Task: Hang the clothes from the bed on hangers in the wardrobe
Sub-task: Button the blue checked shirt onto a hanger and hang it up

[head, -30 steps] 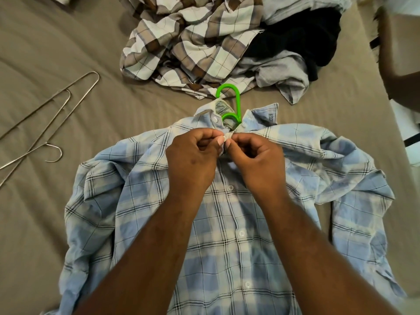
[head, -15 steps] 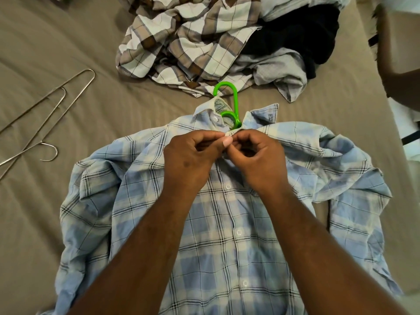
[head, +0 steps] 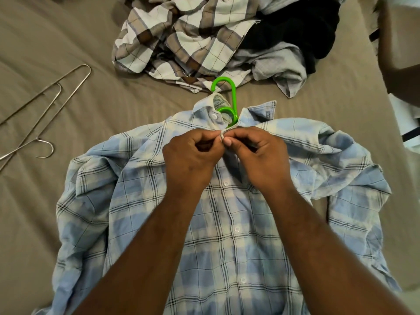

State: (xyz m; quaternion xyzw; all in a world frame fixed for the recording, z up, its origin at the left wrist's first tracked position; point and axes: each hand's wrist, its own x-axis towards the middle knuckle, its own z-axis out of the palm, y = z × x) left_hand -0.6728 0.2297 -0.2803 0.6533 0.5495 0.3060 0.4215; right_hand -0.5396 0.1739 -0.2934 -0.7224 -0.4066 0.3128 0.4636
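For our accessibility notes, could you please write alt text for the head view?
A left hand and right hand pinch the front of a blue plaid shirt below its collar; it lies on a bed, a green hanger poking from the neck. A pile of clothes lies beyond, wire hangers at left.

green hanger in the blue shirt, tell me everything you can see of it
Only the top of the green plastic hanger shows: a hook and a smaller loop at its base, poking out of the collar of the blue plaid shirt, flat on the taupe bed sheet. The rest is hidden inside. The hook's curve overlaps the edge of the brown-and-white checked shirt. Neither left hand nor right hand visibly touches it.
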